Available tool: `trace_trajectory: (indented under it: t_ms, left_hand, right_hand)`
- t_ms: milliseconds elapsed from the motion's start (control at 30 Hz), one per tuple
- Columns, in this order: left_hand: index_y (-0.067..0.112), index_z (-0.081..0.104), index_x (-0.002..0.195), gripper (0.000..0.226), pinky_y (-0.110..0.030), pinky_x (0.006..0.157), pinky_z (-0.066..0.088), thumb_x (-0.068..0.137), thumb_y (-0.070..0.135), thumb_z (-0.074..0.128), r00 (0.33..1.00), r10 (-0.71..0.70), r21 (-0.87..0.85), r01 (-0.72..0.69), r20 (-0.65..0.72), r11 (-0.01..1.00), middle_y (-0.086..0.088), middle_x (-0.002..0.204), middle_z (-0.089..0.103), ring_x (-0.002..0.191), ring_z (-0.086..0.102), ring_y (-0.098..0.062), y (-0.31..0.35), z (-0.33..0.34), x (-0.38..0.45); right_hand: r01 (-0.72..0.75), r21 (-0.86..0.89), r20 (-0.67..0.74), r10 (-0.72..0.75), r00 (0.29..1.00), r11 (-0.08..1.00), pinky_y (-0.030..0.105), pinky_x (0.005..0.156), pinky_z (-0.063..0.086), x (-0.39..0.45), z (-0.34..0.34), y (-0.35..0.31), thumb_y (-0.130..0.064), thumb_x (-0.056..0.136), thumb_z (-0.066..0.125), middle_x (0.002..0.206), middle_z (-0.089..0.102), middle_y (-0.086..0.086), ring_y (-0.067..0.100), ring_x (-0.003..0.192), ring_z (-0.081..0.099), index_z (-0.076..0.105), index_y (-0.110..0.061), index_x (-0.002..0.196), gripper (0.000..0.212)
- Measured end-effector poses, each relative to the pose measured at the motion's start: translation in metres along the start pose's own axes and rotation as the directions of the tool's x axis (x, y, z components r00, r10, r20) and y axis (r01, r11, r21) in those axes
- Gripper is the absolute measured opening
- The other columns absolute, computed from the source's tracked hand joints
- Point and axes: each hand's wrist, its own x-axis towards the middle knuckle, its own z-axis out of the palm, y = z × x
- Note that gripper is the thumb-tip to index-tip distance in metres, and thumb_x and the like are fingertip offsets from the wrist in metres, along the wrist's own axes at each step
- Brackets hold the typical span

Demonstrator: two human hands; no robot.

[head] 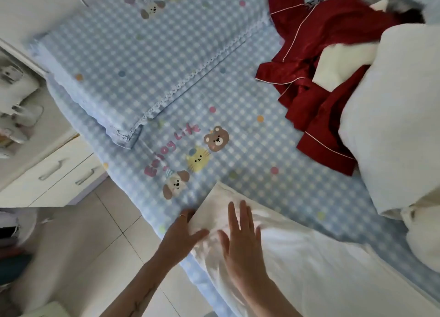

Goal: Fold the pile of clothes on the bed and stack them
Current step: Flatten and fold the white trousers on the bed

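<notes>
A white garment [297, 252] lies spread along the near edge of the blue checked bed [250, 138]. My left hand [183, 231] grips its left corner, thumb on top and fingers tucked under the cloth. My right hand [240, 240] lies flat on the garment with straight fingers, just right of the left hand. At the far right sits the pile: a red satin pyjama set with white piping [316, 78], a cream piece [338, 66] lying in it, and a large white bundle [395, 116] on top.
A matching checked pillow [133, 61] lies at the head of the bed. A white drawer unit [54, 169] stands left of the bed, with tiled floor [100, 245] below. More pale cloth [423, 235] lies at the right edge.
</notes>
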Motion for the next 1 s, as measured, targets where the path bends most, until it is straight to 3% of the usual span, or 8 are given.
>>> trace_trajectory:
  t_ms: [133, 267, 367, 467, 667, 833, 933, 1000]
  left_hand:
    - [0.024, 0.056, 0.086, 0.023, -0.012, 0.054, 0.037, 0.074, 0.03, 0.074, 0.997, -0.05, -0.109, 0.057, 0.065, 0.992, 0.013, 0.071, 0.058, 0.065, 0.054, -0.001, 0.019, 0.0, 0.006]
    - [0.021, 0.06, 0.077, 0.011, -0.019, 0.055, 0.044, 0.073, 0.024, 0.069, 0.999, -0.013, -0.417, 0.03, 0.044, 0.908, 0.003, 0.064, 0.062, 0.059, 0.056, -0.01, 0.049, -0.002, -0.031]
    - [0.041, 0.063, 0.092, 0.025, -0.01, 0.059, 0.046, 0.069, 0.032, 0.06, 0.984, 0.122, -0.503, -0.039, 0.133, 0.863, 0.014, 0.077, 0.071, 0.067, 0.064, 0.001, 0.077, 0.022, -0.087]
    - [0.06, 0.042, 0.118, 0.061, -0.002, 0.086, 0.038, 0.07, 0.035, 0.07, 0.986, 0.155, -0.404, -0.115, 0.069, 0.908, 0.04, 0.122, 0.049, 0.109, 0.047, 0.019, 0.079, 0.067, -0.136]
    - [0.044, 0.017, 0.141, 0.085, 0.006, 0.082, 0.029, 0.08, 0.012, 0.066, 0.991, -0.118, -0.294, 0.129, 0.054, 0.947, 0.011, 0.144, 0.038, 0.128, 0.044, -0.011, 0.043, 0.149, -0.173]
    - [0.019, 0.043, 0.139, 0.091, -0.023, 0.092, 0.041, 0.056, -0.011, 0.067, 0.942, 0.334, -0.017, -0.335, -0.038, 0.942, -0.005, 0.123, 0.052, 0.109, 0.051, -0.022, 0.056, 0.195, -0.189]
    - [0.027, 0.045, 0.133, 0.098, -0.029, 0.084, 0.051, 0.041, 0.003, 0.067, 0.773, 0.627, 0.306, -0.623, 0.1, 0.72, -0.004, 0.123, 0.05, 0.1, 0.046, -0.021, 0.066, 0.206, -0.198]
    - [0.027, 0.045, 0.13, 0.07, -0.037, 0.096, 0.043, 0.062, 0.008, 0.051, 0.648, 0.733, 0.388, -0.742, 0.206, 0.547, -0.006, 0.133, 0.043, 0.118, 0.041, -0.028, 0.069, 0.216, -0.202]
  right_hand:
    - [-0.127, -0.061, 0.223, 0.137, 0.965, 0.99, 0.053, 0.116, 0.014, 0.011, 0.009, -0.007, -0.048, 0.097, 0.031, 0.151, -0.036, 0.001, 0.02, 0.144, -0.022, -0.01, -0.025, 0.15, 0.071]
    - [-0.394, 0.462, 0.137, 0.375, 0.917, 0.795, 0.024, 0.109, 0.026, 0.002, -0.023, -0.028, -0.05, 0.094, 0.042, 0.159, 0.015, 0.002, 0.015, 0.142, 0.025, 0.025, -0.017, 0.147, 0.065]
    - [-0.551, 0.584, 0.223, 0.535, 0.815, 0.596, 0.029, 0.097, 0.043, -0.013, -0.055, -0.036, -0.062, 0.078, 0.057, 0.123, 0.061, 0.0, 0.015, 0.114, 0.057, 0.042, -0.019, 0.132, 0.07]
    - [-0.535, 0.617, 0.083, 0.628, 0.774, 0.577, 0.033, 0.072, 0.051, -0.041, -0.091, -0.016, -0.03, 0.086, 0.059, 0.08, 0.067, -0.002, 0.016, 0.074, 0.063, 0.061, -0.015, 0.091, 0.016]
    - [-0.432, 0.85, 0.098, 0.715, 0.693, 0.302, 0.035, 0.069, 0.056, -0.141, -0.138, 0.056, -0.029, 0.087, 0.065, 0.079, 0.075, 0.002, 0.02, 0.074, 0.071, 0.07, -0.013, 0.089, 0.017]
    - [-0.458, 0.883, 0.181, 0.821, 0.542, 0.107, 0.045, 0.073, 0.058, -0.238, -0.158, 0.154, -0.032, 0.084, 0.066, 0.084, 0.076, 0.008, 0.028, 0.076, 0.073, 0.07, -0.01, 0.094, 0.024]
    - [-0.476, 0.87, 0.141, 0.858, 0.494, 0.131, 0.032, 0.059, 0.059, -0.279, -0.154, 0.216, -0.03, 0.087, 0.062, 0.088, 0.074, 0.013, 0.02, 0.067, 0.071, 0.068, -0.006, 0.101, 0.029]
    - [-0.446, 0.892, 0.163, 0.868, 0.47, 0.074, 0.048, 0.078, 0.057, -0.294, -0.142, 0.251, -0.026, 0.09, 0.06, 0.097, 0.072, 0.019, 0.032, 0.084, 0.07, 0.066, -0.003, 0.106, 0.03]
